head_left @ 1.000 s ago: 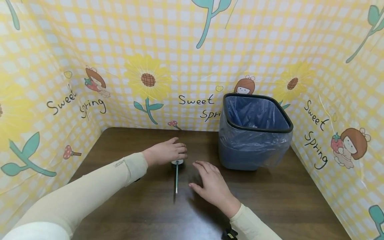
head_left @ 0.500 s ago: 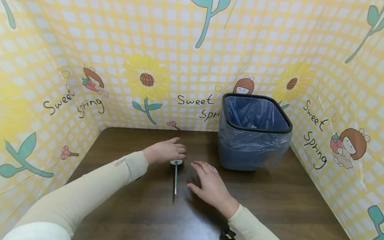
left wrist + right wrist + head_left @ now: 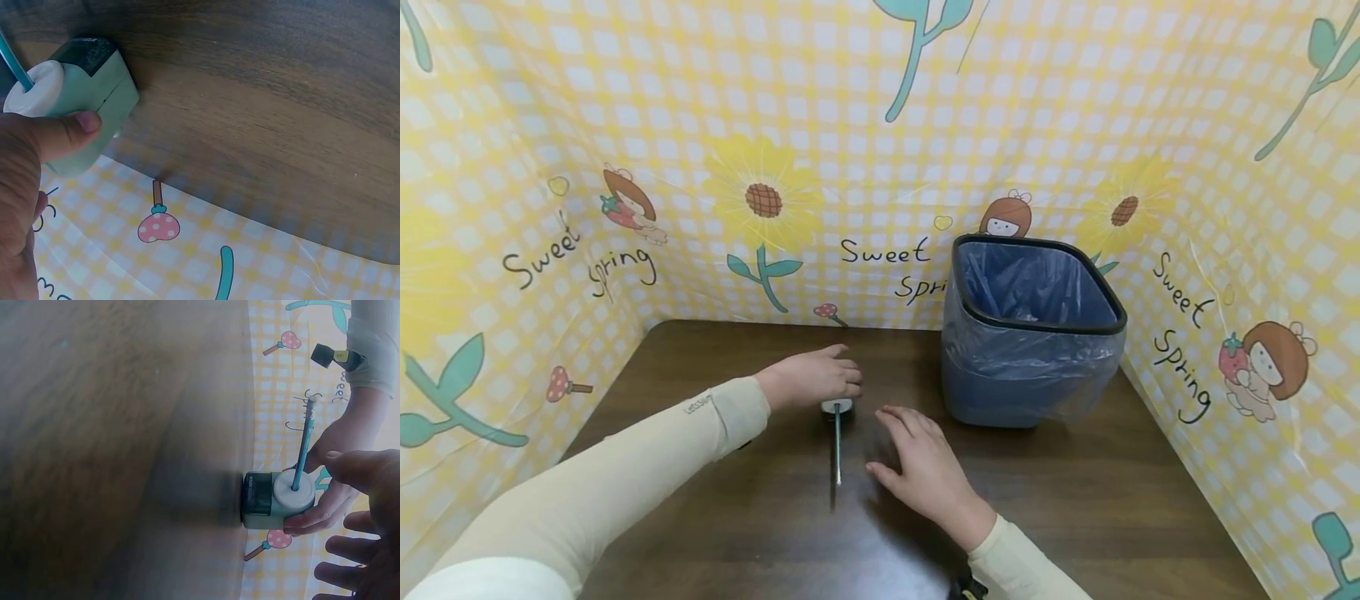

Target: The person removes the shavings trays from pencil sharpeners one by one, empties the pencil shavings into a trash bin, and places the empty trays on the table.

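Note:
A pale green pencil sharpener [image 3: 115, 100] with a white round top and a dark window sits on the table. In its top hole stands a teal pencil [image 3: 838, 450], also plain in the right wrist view. My left hand [image 3: 812, 379] grips the sharpener's sides, thumb on one side and fingers on the other. From above it hides much of the body; the white top [image 3: 837, 407] shows beside it. To the right of the pencil, apart from it, my right hand [image 3: 932, 471] hovers with fingers spread and holds nothing.
A blue trash bin [image 3: 1000, 383] with a black rim and a clear liner stands at the back right of the brown table [image 3: 715, 517]. Yellow checked cloth [image 3: 850, 183] walls in the back and both sides.
The head view has shifted slightly, sliding the whole scene a little left. Both hands, the sharpener and the pencil keep nearly the same places relative to each other.

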### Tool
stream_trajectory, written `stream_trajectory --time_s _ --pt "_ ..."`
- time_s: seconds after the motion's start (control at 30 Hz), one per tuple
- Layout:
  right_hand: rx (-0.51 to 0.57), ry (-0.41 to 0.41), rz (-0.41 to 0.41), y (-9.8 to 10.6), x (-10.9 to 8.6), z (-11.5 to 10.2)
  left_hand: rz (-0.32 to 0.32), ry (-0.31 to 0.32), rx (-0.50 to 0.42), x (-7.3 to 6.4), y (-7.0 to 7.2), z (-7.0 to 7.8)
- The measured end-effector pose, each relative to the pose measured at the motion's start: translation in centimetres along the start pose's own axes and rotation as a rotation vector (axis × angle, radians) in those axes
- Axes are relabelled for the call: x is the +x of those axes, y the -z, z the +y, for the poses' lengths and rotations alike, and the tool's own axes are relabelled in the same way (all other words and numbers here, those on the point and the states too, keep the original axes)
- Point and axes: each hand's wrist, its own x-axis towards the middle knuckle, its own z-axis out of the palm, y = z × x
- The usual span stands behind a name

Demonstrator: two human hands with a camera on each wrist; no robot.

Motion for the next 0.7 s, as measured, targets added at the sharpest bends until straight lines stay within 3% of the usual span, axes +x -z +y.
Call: stream_trajectory --time_s 0.3,0.7 --pt "0.002 0.001 0.010 -0.1 0.1 0.1 -0.014 0.052 -0.076 -1.0 0.3 -0.5" --pt "0.009 -0.003 0.007 -0.2 -0.2 0.0 -0.024 0.061 -0.146 -2.5 1.4 -0.9"
